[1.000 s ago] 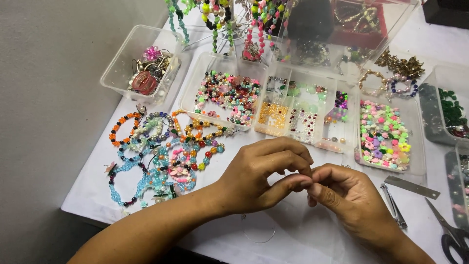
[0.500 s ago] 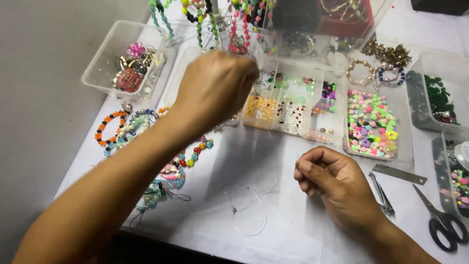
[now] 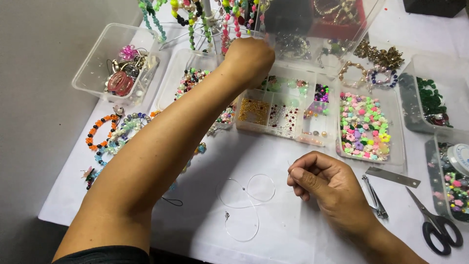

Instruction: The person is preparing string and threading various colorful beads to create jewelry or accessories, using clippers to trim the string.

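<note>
I see the left hand [image 3: 249, 58] curled over the divided bead box [image 3: 281, 115], its grip hidden so I can't tell, while the right hand [image 3: 327, 186] pinches one end of the clear cord [image 3: 244, 200] looped on the table [image 3: 293, 234], keeping it ready.

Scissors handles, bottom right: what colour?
Black, on the scissors, clearest in the head view, beside the right hand.

Left hand [image 3: 249, 61] outstretched, right hand [image 3: 327, 188] pinched.
</note>
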